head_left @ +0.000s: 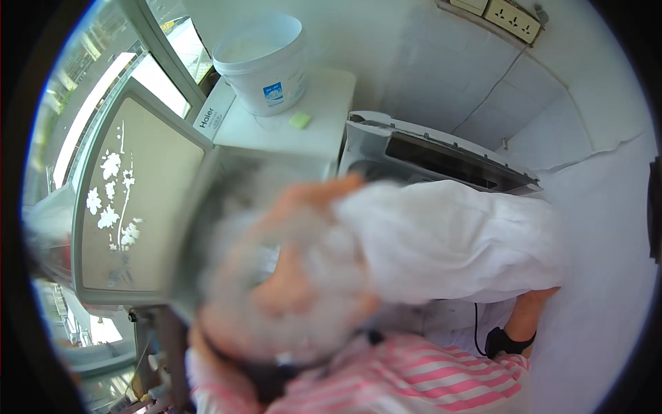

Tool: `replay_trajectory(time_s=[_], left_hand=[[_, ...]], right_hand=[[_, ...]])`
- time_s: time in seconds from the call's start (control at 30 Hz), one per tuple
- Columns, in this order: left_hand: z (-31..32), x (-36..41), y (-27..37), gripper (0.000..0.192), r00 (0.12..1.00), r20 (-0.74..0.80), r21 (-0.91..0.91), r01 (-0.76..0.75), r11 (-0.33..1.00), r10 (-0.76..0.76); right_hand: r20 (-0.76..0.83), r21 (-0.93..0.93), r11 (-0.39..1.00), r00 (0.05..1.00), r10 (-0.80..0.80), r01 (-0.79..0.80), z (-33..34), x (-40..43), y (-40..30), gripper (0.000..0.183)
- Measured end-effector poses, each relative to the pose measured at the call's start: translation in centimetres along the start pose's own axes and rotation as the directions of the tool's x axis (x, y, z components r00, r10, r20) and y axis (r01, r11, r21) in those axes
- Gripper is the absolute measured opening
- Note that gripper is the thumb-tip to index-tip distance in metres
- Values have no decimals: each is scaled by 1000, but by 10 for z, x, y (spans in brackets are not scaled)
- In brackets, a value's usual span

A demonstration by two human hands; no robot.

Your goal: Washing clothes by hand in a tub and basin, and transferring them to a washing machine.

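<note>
Strongly blurred skin, apparently a hand, fills the middle of the view close to the camera; whether it is my left hand or my right hand, and what it touches, cannot be told. A bare forearm runs into the blur from the lower left, above a pink-and-white sleeve. White fabric, seemingly a sleeve, stretches from the blur towards the right. Below its far end a bent bare arm wears a black wristband; its hand is mostly hidden by pink-striped cloth, and whose arm it is stays unclear.
Behind stands a white Haier appliance bearing a white plastic bucket and a green sponge-like piece. A raised lid with white flowers is at left, by a window. A silver-grey appliance leans near the wall, below power sockets.
</note>
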State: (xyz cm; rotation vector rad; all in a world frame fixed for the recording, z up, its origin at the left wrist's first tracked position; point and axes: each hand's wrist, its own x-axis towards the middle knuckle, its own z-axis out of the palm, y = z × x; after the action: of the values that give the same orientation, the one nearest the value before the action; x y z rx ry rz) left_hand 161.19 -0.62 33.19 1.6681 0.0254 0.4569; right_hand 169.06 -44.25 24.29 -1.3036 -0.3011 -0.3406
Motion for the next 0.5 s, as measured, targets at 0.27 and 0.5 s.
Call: replay_trajectory(time_s=[0.27, 0.5], left_hand=[[73, 23, -114, 66, 850, 524, 305, -250, 919, 57], [-145, -45, -235, 66, 868, 198, 828, 100, 551, -456]], right_hand=[[-408, 198, 961, 876, 258, -191, -28, -28, 14, 61], [30, -669, 690, 917, 398, -278, 33, -44, 78, 47]])
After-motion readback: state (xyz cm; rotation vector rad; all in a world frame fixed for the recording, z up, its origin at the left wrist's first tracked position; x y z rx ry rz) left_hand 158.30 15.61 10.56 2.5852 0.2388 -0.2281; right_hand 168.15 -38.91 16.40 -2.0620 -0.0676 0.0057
